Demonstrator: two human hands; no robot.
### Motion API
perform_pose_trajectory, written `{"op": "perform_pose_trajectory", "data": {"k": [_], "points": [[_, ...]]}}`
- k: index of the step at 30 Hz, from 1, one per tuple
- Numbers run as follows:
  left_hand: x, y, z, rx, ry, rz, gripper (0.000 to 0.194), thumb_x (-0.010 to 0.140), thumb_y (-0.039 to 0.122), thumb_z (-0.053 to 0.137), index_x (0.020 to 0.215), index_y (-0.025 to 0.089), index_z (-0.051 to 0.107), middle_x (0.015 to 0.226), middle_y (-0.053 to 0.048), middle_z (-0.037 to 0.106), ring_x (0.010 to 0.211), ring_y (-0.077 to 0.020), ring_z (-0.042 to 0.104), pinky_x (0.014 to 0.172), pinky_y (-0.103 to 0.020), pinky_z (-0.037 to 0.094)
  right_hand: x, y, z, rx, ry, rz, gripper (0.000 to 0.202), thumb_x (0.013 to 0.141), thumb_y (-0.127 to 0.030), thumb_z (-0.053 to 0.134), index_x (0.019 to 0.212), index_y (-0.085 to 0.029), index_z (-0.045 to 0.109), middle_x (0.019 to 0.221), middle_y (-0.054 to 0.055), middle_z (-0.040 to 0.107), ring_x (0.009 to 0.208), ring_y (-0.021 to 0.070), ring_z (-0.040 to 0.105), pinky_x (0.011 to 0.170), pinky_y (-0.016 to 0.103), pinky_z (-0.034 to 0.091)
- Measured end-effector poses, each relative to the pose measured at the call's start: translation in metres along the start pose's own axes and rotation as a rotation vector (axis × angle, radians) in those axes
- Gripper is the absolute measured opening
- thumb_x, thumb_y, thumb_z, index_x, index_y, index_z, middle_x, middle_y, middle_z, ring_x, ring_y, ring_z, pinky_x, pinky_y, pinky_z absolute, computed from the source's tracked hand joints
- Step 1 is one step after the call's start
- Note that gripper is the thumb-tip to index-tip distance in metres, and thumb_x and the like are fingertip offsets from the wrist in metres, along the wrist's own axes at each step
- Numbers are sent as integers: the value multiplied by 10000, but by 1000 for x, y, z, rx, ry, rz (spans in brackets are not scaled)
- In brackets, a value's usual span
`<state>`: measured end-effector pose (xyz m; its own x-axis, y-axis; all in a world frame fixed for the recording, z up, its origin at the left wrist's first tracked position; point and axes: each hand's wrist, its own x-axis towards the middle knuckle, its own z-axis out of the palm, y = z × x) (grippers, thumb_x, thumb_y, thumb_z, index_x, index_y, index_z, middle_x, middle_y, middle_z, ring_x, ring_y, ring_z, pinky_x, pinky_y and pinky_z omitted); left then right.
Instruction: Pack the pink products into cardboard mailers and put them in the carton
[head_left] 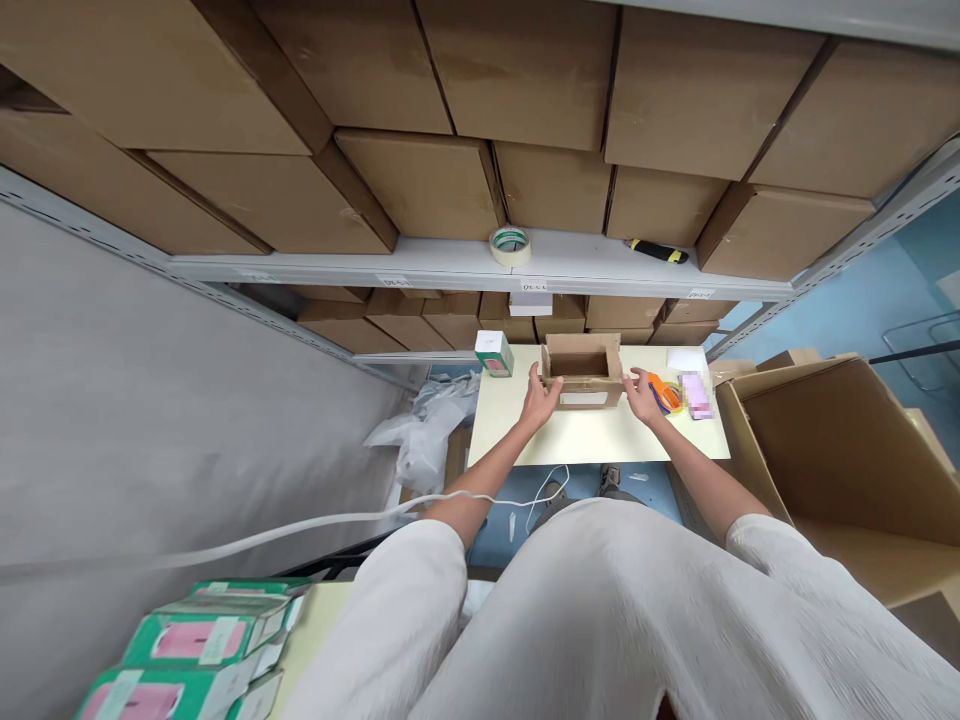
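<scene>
A small cardboard box (590,385) with its top open and flaps raised stands on the pale table (600,440). It has a white label on its near side. My left hand (538,400) holds the box's left end, thumb on the near side. At the right end my right hand (640,396) grips the box with its fingertips. Just beside that hand lies an orange and blue tool (664,393), probably a tape dispenser, next to a pink pixelated item (696,395). A green and white carton (494,354) stands at the table's far left corner.
Above the table, a metal shelf (585,262) bears large cardboard boxes, a tape roll (510,246) and a yellow-black utility knife (658,250). A big open carton (847,450) stands right. Green cartons (187,640) lie lower left. A white cable (322,518) crosses before me.
</scene>
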<state>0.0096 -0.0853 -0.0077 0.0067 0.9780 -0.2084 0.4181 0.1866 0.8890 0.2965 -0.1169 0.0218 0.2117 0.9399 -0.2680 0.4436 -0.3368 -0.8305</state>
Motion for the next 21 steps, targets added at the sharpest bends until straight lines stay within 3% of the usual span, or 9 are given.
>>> {"op": "perform_pose_trajectory", "data": {"k": [5,8,11,13,17,21], "points": [[-7,-9,0,60,-58,-48,841,1065,624,517,1712,183,211,1478,-227,601,1305,-353,649,1127,-494,491,-3,9,1,-64,-62,42,757,1012,-741,391,1517,-187,497,1263,184,729,1148,330,705,1065,486,534],[-9,-8,-2,113,-36,-12,784,1070,552,518,1698,175,237,1527,-238,562,1367,-358,608,1152,-517,482,0,13,1,-112,-48,14,693,1040,-654,389,1523,-173,515,1297,197,720,1181,334,699,1077,494,537],[-6,6,-8,209,52,132,678,1071,471,514,1650,166,335,1615,-238,484,1505,-367,486,1236,-543,417,11,10,-1,-173,3,-73,605,1039,-563,421,1485,-182,567,1425,208,656,1247,324,676,1090,490,542],[2,20,-12,283,71,289,535,1084,394,472,1574,179,453,1595,-204,515,1529,-343,452,1268,-530,388,22,3,-2,-222,25,-163,537,1028,-498,451,1429,-184,621,1456,200,636,1265,317,664,1093,484,546],[25,48,-15,394,-53,448,408,1096,269,380,1430,209,606,1459,-145,637,1426,-294,549,1238,-478,432,43,-25,1,-337,-21,-362,446,1023,-345,449,1366,-205,698,1367,147,702,1248,297,655,1100,466,539],[39,52,-12,557,-268,331,471,1000,227,526,1460,174,615,1497,-161,631,1399,-340,587,1213,-500,455,49,-49,11,-608,-254,-461,452,998,-190,458,1339,-235,751,1330,98,756,1249,297,627,1096,443,498]]}}
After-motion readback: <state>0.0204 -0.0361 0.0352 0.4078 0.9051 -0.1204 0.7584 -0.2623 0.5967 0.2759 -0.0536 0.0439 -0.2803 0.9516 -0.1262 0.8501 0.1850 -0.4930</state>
